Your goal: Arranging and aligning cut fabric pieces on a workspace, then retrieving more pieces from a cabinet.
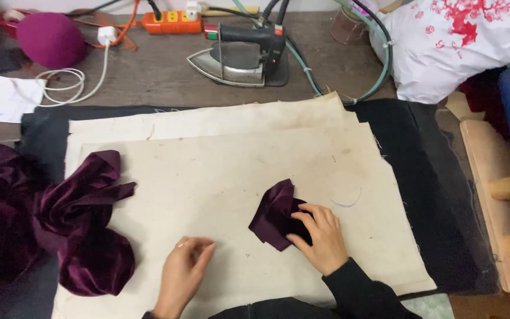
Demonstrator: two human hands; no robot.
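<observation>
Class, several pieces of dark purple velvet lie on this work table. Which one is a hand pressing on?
The small folded velvet piece in the middle of the cream cloth, under the right hand. The larger crumpled velvet at the left lies untouched.

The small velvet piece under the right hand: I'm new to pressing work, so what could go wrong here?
The small velvet piece is folded and only pinned by the right hand; it might shift on the cream pressing cloth. The iron sits among looped hoses that could snag when lifted.
</observation>
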